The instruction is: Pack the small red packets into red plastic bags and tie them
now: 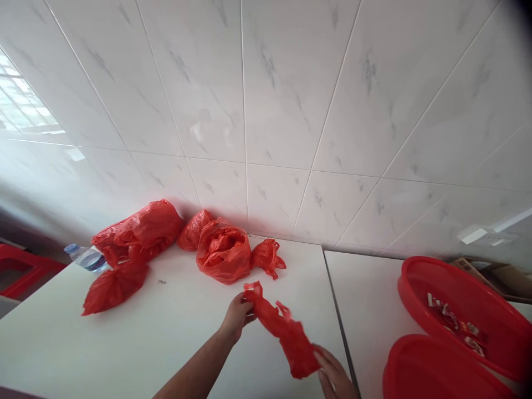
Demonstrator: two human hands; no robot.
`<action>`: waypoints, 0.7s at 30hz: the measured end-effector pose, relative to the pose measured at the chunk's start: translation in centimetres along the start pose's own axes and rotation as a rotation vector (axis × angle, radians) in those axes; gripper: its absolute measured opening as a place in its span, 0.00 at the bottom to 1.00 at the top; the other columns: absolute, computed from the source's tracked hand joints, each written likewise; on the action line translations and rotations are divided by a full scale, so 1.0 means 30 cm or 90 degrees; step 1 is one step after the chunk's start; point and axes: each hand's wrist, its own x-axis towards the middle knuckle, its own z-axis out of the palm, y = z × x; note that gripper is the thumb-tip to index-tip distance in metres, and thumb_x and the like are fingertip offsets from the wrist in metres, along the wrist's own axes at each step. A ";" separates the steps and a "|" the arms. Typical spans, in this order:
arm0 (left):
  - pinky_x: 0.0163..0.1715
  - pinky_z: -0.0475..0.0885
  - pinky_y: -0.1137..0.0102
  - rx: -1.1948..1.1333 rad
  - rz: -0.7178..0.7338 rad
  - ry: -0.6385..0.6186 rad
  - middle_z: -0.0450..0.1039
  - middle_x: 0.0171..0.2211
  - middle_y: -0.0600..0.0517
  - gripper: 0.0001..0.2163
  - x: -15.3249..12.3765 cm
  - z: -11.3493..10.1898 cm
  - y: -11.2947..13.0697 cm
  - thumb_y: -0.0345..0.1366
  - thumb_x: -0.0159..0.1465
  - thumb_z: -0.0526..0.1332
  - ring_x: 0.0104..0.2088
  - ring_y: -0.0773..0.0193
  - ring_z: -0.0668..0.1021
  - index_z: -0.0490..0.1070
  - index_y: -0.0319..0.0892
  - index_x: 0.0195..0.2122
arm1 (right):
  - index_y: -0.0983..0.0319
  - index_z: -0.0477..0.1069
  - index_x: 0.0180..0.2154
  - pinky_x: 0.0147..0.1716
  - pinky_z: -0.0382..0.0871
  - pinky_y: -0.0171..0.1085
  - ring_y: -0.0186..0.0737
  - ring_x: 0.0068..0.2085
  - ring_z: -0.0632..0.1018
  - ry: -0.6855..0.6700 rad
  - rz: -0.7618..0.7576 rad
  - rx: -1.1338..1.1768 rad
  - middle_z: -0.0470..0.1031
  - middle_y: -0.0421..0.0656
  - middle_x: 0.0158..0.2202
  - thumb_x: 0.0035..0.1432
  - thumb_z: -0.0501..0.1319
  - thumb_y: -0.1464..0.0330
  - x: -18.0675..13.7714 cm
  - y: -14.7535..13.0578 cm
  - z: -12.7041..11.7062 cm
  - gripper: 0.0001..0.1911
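Note:
A limp red plastic bag [286, 330] is stretched between my two hands above the white table. My left hand [238, 317] is closed on its upper end, near the handle loops. At the lower right end, my right hand [330, 368] pinches the bag's edge between thumb and fingers. Just beyond my hands stands an open red bag [222, 271] with crumpled red plastic inside. A small knotted red bag [268, 256] lies right beside it.
More filled red bags [141, 233] lie at the left with a clear plastic bottle [85, 256]. Two red basins [419, 277] stand at the right, the farther one holding small wrapped packets [455, 321]. A cardboard box [494, 277] sits behind them against the tiled wall [282, 111].

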 end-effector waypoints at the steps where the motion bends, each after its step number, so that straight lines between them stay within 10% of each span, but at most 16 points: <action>1: 0.33 0.72 0.69 -0.025 0.017 0.020 0.76 0.30 0.51 0.15 0.001 -0.013 0.012 0.27 0.48 0.65 0.28 0.65 0.77 0.68 0.41 0.38 | 0.56 0.77 0.47 0.54 0.72 0.41 0.46 0.54 0.76 0.011 0.032 -0.031 0.76 0.46 0.52 0.58 0.55 0.54 0.016 0.012 -0.027 0.22; 7: 0.35 0.71 0.69 -0.031 0.030 -0.003 0.77 0.33 0.51 0.12 -0.058 -0.039 0.047 0.33 0.50 0.67 0.31 0.65 0.78 0.67 0.42 0.34 | 0.60 0.76 0.45 0.44 0.76 0.39 0.46 0.47 0.79 -0.021 0.152 -0.045 0.77 0.49 0.50 0.56 0.54 0.56 0.087 -0.082 -0.054 0.21; 14: 0.34 0.68 0.71 0.080 0.033 -0.148 0.77 0.34 0.50 0.10 -0.158 0.041 0.027 0.42 0.55 0.65 0.35 0.63 0.77 0.70 0.42 0.32 | 0.57 0.73 0.36 0.41 0.72 0.39 0.43 0.39 0.77 -0.076 -0.101 0.150 0.77 0.45 0.37 0.63 0.50 0.58 0.192 -0.359 0.138 0.16; 21: 0.44 0.71 0.63 -0.050 0.014 -0.258 0.76 0.38 0.44 0.16 -0.222 0.053 0.069 0.48 0.60 0.63 0.40 0.56 0.78 0.73 0.38 0.37 | 0.60 0.74 0.37 0.33 0.70 0.40 0.43 0.33 0.76 -0.193 0.023 0.131 0.78 0.43 0.32 0.59 0.52 0.54 0.321 -0.249 0.237 0.18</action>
